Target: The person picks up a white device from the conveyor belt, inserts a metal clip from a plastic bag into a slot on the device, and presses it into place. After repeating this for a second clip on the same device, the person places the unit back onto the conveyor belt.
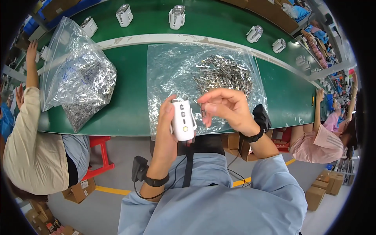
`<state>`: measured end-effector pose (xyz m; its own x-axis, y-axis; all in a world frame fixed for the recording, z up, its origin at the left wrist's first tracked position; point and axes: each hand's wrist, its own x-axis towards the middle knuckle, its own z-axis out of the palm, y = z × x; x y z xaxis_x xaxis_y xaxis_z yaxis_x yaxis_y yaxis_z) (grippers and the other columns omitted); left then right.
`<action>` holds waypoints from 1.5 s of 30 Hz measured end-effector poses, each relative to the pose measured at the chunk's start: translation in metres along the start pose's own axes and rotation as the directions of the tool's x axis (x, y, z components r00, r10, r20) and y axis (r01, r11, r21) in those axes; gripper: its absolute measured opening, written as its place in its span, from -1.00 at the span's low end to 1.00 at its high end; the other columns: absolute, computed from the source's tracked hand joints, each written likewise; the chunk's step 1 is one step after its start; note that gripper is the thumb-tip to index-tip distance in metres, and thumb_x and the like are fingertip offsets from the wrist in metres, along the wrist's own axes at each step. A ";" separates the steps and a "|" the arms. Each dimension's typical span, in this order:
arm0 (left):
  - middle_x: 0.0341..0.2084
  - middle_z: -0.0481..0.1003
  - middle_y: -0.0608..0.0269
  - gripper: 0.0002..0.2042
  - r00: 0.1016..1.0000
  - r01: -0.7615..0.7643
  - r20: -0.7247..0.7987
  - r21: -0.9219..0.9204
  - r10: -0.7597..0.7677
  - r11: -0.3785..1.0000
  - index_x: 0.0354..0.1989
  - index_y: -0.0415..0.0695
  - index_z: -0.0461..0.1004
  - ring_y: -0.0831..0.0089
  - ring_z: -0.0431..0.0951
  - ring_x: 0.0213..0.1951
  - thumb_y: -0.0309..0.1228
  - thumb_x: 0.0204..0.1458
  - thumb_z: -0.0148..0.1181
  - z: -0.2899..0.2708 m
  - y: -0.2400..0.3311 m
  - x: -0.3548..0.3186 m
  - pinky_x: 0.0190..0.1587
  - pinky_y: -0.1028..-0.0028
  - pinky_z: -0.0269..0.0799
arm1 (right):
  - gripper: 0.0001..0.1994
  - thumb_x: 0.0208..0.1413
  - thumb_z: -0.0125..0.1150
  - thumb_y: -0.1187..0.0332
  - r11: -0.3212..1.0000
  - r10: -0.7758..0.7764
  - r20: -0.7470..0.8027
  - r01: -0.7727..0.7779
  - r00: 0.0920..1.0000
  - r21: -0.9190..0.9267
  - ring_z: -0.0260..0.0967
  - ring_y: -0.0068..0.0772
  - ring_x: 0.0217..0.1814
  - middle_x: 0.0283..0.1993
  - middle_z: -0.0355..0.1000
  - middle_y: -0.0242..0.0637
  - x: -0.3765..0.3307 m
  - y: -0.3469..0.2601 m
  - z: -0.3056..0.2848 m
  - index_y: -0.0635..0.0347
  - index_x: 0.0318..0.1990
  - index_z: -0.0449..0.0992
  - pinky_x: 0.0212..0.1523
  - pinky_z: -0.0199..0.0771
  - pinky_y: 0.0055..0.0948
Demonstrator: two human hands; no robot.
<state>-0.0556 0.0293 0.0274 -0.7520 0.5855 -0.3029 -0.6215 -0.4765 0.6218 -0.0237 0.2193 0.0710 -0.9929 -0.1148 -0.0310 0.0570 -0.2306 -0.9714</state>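
Note:
A white handheld device (183, 121) with a rounded body, dark buttons and a yellowish round spot lies in my left hand (167, 121), whose fingers wrap round its left side. Just to its right, my right hand (227, 109) pinches a small metal clip (203, 111) between thumb and fingertips. The clip is apart from the device. Beyond my right hand, a pile of small metal clips (223, 76) is spread on a clear plastic sheet (168, 62) on the green table.
A clear bag full of small metal parts (86, 78) stands on the left of the green table (131, 74). Several white devices (177, 17) stand beyond a white strip (156, 38). Co-workers sit at either side, one in a beige sleeve (29, 113), near a red stool (102, 152).

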 end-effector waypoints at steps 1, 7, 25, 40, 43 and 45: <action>-0.19 0.44 0.09 -0.49 0.995 -0.049 -0.086 0.107 0.058 0.993 0.31 -0.07 0.12 0.41 0.53 -0.34 -0.08 0.29 -0.10 0.006 -0.001 0.001 -0.49 0.46 0.45 | -0.85 0.19 0.14 0.59 1.000 0.024 -0.013 -0.025 1.000 -0.007 0.49 -0.55 -0.33 -0.27 0.48 -0.25 -0.001 0.002 0.004 0.37 -0.09 0.46 -0.33 0.51 -0.51; -0.08 0.36 0.23 -0.54 0.941 -0.183 -0.196 0.396 0.277 0.900 0.28 -0.08 0.18 0.49 0.48 -0.12 -0.13 0.29 -0.05 0.006 -0.014 0.005 -0.19 0.50 0.47 | -0.68 0.18 0.16 0.62 0.999 -0.016 -0.037 0.015 0.999 -0.038 0.43 -0.60 -0.33 -0.28 0.46 -0.29 -0.003 0.015 0.015 0.33 0.08 0.32 -0.28 0.46 -0.56; -0.15 0.38 0.16 -0.50 0.940 -0.217 -0.181 0.339 0.290 0.915 0.22 -0.12 0.11 0.54 0.44 -0.19 -0.24 0.22 0.15 0.014 -0.021 0.000 -0.22 0.56 0.41 | -0.71 0.20 0.20 0.52 0.971 -0.028 -0.138 -0.006 0.990 -0.238 0.37 -0.67 -0.30 -0.31 0.38 -0.40 -0.017 0.025 0.014 0.28 0.05 0.32 -0.32 0.42 -0.61; -0.10 0.36 0.15 -0.49 0.898 -0.295 -0.221 0.337 0.380 0.894 0.25 -0.13 0.08 0.54 0.41 -0.14 -0.28 0.23 0.15 0.022 -0.033 -0.005 -0.12 0.56 0.36 | -0.85 0.25 0.16 0.43 0.622 -0.288 -0.051 0.147 0.956 -0.769 0.38 -0.55 -0.40 -0.35 0.42 -0.33 -0.029 0.047 0.014 0.31 -0.15 0.37 -0.38 0.45 -0.54; -0.09 0.36 0.14 -0.47 0.878 -0.347 -0.199 0.364 0.436 0.864 0.26 -0.14 0.07 0.54 0.41 -0.13 -0.30 0.21 0.17 0.027 -0.037 -0.004 -0.10 0.55 0.36 | -0.86 0.25 0.13 0.46 0.663 -0.352 -0.059 0.205 0.934 -0.720 0.38 -0.48 -0.40 -0.35 0.42 -0.30 -0.030 0.042 0.013 0.35 -0.14 0.36 -0.33 0.46 -0.52; -0.09 0.36 0.14 -0.46 0.843 -0.371 -0.209 0.442 0.496 0.817 0.26 -0.15 0.06 0.52 0.41 -0.12 -0.33 0.21 0.18 0.026 -0.036 -0.003 -0.09 0.54 0.36 | -0.86 0.25 0.13 0.47 0.702 -0.340 -0.090 0.189 0.936 -0.686 0.39 -0.50 -0.39 -0.34 0.42 -0.30 -0.031 0.047 0.014 0.35 -0.14 0.36 -0.33 0.45 -0.53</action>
<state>-0.0254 0.0619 0.0248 -0.9880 0.1197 -0.0975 -0.1311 -0.3166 0.9394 0.0115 0.1988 0.0300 -0.9582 0.0584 0.2800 -0.2191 0.4797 -0.8497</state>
